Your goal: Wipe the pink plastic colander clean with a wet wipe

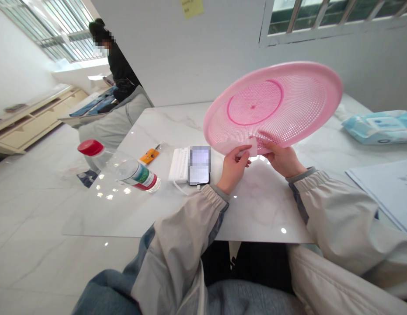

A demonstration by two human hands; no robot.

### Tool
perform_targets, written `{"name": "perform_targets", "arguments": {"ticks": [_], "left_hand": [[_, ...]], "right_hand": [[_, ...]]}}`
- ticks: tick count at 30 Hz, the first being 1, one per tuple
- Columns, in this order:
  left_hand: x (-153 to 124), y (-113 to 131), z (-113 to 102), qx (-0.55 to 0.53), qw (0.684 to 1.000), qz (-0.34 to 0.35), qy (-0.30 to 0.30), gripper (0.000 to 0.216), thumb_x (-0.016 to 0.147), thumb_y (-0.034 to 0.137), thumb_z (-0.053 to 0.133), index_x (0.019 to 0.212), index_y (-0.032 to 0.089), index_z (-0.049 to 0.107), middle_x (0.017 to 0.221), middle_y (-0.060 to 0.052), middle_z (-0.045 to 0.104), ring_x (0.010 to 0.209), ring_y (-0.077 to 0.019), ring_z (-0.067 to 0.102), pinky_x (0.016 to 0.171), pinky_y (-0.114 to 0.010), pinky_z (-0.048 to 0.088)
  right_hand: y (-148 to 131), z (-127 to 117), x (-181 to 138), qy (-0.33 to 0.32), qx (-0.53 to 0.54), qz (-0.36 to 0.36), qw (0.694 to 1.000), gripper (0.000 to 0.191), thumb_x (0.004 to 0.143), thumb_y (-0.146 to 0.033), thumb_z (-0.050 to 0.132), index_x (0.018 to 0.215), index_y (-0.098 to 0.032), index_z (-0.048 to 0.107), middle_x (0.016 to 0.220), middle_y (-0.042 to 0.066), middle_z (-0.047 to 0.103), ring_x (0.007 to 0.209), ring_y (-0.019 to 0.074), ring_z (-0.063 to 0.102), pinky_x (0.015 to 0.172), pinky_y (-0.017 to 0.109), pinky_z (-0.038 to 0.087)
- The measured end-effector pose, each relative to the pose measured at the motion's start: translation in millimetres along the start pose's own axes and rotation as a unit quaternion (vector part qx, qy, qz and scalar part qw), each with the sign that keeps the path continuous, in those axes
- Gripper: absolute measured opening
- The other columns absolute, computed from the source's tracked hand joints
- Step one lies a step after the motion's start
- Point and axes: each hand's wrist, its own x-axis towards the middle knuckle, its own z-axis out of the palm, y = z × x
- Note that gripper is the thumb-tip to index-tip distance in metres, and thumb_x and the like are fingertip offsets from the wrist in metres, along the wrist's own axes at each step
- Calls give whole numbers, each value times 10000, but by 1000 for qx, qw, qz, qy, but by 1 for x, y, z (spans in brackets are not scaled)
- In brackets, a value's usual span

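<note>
A round pink plastic sieve basket is held tilted above the table, its perforated inside facing me. My right hand grips its near rim, with the thumb on the inner side. Close beside it, my left hand is closed on a thin white wipe, which lies against the basket's near edge. Part of the wipe spreads leftward along the rim. The fingers under the rim are partly hidden.
On the white marble-patterned table are a clear bottle with a red cap, an orange tag, a white power bank and a phone. A blue wipes pack and papers lie right. A person sits beyond.
</note>
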Motion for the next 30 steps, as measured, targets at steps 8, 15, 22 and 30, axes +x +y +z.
{"name": "perform_targets", "arguments": {"ticks": [8,15,22,30], "left_hand": [[0,-3,0,-26,999,-23,-16,337,1002,371,756,1270,174,805,674,3,707,687,-131,707,713,-259,574],[1,-1,0,-28,999,-27,-15,307,1003,272,708,1273,155,795,680,2,704,682,-130,706,700,-252,567],[-1,1,2,-3,1000,-26,-16,289,991,269,699,1249,181,798,748,0,709,706,-136,714,664,-244,552],[-1,3,3,33,998,-45,-8,269,1007,245,665,1234,190,797,725,-1,704,706,-143,716,660,-246,551]], "right_hand": [[-3,0,0,1,-10,29,1000,435,968,-521,778,1363,-340,765,1460,54,774,1444,368,682,1151,601,638],[-1,0,2,31,42,90,995,544,871,-544,856,1369,-352,750,1358,28,819,1294,356,770,1027,591,694],[3,5,4,67,58,64,994,446,800,-489,905,1146,-238,779,1142,80,838,1202,362,793,1036,596,691],[6,1,3,84,27,76,993,508,824,-498,874,1274,-279,790,1148,52,835,1138,332,814,968,555,723]]}}
